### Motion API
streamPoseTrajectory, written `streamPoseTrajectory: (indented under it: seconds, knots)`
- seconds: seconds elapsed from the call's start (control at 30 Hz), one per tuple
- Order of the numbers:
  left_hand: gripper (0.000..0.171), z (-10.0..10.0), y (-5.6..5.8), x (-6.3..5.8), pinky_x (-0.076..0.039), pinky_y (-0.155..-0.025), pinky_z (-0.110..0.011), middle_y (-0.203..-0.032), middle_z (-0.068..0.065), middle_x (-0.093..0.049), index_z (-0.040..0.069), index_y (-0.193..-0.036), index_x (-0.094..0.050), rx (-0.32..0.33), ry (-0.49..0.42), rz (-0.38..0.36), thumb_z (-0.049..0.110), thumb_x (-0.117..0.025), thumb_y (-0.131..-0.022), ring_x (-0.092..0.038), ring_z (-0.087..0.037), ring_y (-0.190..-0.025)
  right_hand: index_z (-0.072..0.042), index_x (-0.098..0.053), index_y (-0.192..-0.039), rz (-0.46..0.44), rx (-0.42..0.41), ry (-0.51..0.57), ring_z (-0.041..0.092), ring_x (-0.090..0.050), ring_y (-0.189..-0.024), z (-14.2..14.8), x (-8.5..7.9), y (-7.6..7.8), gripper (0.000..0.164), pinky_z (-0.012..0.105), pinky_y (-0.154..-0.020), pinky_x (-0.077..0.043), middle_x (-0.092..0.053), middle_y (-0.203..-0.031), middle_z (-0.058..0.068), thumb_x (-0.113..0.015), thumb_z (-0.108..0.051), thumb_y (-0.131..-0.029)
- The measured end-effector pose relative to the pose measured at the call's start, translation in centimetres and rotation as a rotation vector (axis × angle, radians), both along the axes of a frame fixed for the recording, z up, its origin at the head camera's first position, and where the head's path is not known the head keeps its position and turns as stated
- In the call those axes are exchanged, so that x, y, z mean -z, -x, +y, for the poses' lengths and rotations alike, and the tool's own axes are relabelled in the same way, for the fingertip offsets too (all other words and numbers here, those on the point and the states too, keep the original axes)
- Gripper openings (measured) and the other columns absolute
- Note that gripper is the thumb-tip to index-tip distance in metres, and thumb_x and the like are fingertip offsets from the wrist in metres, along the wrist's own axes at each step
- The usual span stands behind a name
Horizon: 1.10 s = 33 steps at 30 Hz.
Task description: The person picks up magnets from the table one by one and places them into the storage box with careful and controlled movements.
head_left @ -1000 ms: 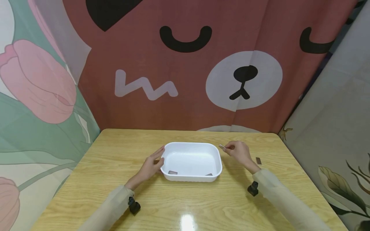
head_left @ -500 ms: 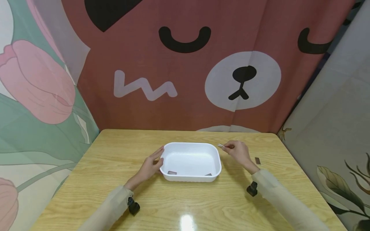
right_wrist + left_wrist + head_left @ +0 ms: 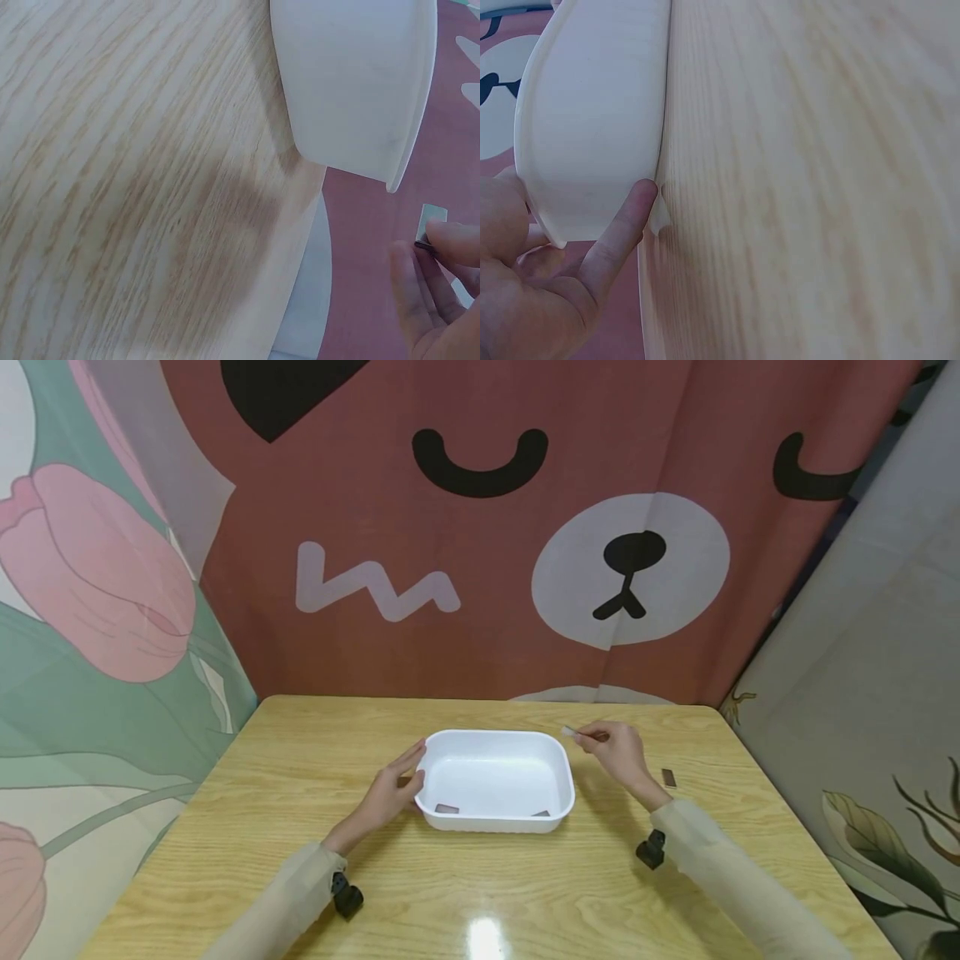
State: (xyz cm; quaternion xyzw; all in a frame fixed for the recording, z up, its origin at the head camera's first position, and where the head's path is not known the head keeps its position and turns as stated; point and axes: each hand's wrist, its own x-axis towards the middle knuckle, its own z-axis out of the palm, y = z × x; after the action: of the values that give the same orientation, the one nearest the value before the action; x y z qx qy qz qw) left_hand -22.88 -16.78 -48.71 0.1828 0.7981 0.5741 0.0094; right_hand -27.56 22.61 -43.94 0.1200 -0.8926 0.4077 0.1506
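A white plastic tub (image 3: 495, 823) stands on the table. My left hand (image 3: 390, 792) rests against the outside of its left end; in the left wrist view the thumb (image 3: 622, 232) lies nearly straight along the wall's lower edge. My right hand (image 3: 617, 750) pinches a small flat rectangular piece (image 3: 570, 732) between thumb and fingers, just beyond the tub's right back corner. The piece (image 3: 431, 219) looks shiny and pale in the right wrist view. Inside the tub lie a brownish piece (image 3: 447, 808) at the front left and another (image 3: 542, 814), partly hidden, at the front right.
One more small dark brown rectangular piece (image 3: 669, 778) lies on the wooden table (image 3: 480, 885), right of my right hand. A printed cloth (image 3: 487, 652) hangs behind the table's far edge, with patterned curtains at both sides.
My right hand has moved slightly left and up, and the piece in its fingers has turned a little. The left hand, the tub and the other pieces stay where they were.
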Motion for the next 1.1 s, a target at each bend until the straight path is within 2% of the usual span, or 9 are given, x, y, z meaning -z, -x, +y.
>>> streamPoseTrajectory:
  seconds: [0.27, 0.5, 0.73, 0.87, 0.97, 1.1]
  knots:
    - [0.053, 0.0, 0.0, 0.2, -0.065, -0.061, -0.031, -0.161, -0.020, -0.018, -0.006, -0.151, -0.030, 0.006, -0.003, 0.012, -0.002, -0.050, -0.102, -0.055, -0.052, -0.116, -0.002, -0.077, -0.098, -0.038, -0.005, 0.106, 0.031, -0.072, -0.073, -0.6, -0.5, -0.2, 0.015, 0.026, -0.059, -0.063, -0.074, -0.085, 0.012, -0.074, -0.014, -0.091]
    - [0.053, 0.0, 0.0, 0.1, -0.065, -0.061, -0.032, -0.161, -0.019, -0.019, -0.006, -0.150, -0.031, 0.002, -0.009, 0.009, -0.002, -0.051, -0.101, -0.056, -0.050, -0.116, -0.001, -0.077, -0.097, -0.022, -0.007, 0.101, 0.030, -0.072, -0.072, -0.9, -0.6, -0.2, 0.013, 0.040, -0.062, -0.065, -0.074, -0.085, 0.011, -0.074, -0.012, -0.091]
    - [0.054, -0.1, 0.0, 0.1, -0.065, -0.062, -0.031, -0.162, -0.018, -0.019, -0.005, -0.151, -0.031, 0.012, -0.013, 0.001, -0.002, -0.051, -0.101, -0.056, -0.050, -0.115, -0.002, -0.077, -0.098, -0.009, -0.005, 0.087, 0.027, -0.072, -0.071, -1.0, -0.6, -0.2, 0.012, 0.027, -0.059, -0.063, -0.074, -0.084, 0.012, -0.074, -0.011, -0.091]
    - [0.053, 0.3, -1.1, -1.7, -0.065, -0.063, -0.034, -0.160, -0.025, -0.018, -0.011, -0.149, -0.029, 0.036, -0.020, 0.004, -0.003, -0.050, -0.101, -0.056, -0.054, -0.112, 0.000, -0.076, -0.096, 0.010, -0.022, 0.092, 0.025, -0.071, -0.069, -1.4, -0.6, -0.1, 0.008, 0.025, -0.058, -0.063, -0.073, -0.084, 0.013, -0.073, -0.006, -0.090]
    - [0.052, 0.4, -1.4, -2.2, -0.065, -0.063, -0.036, -0.158, -0.029, -0.016, -0.015, -0.147, -0.027, 0.039, -0.022, 0.011, -0.005, -0.048, -0.101, -0.055, -0.057, -0.110, -0.001, -0.076, -0.095, 0.012, -0.018, 0.076, 0.024, -0.071, -0.069, -1.7, -0.7, -0.1, 0.007, 0.025, -0.057, -0.061, -0.073, -0.083, 0.011, -0.074, -0.007, -0.090]
    - [0.052, 0.2, -0.3, -0.5, -0.065, -0.061, -0.035, -0.160, -0.025, -0.017, -0.011, -0.149, -0.028, 0.024, -0.020, 0.015, -0.006, -0.048, -0.101, -0.057, -0.054, -0.111, -0.003, -0.076, -0.094, 0.000, -0.008, 0.062, 0.027, -0.070, -0.069, -2.1, -0.8, -0.2, 0.008, 0.026, -0.056, -0.059, -0.073, -0.080, 0.009, -0.075, -0.008, -0.089]
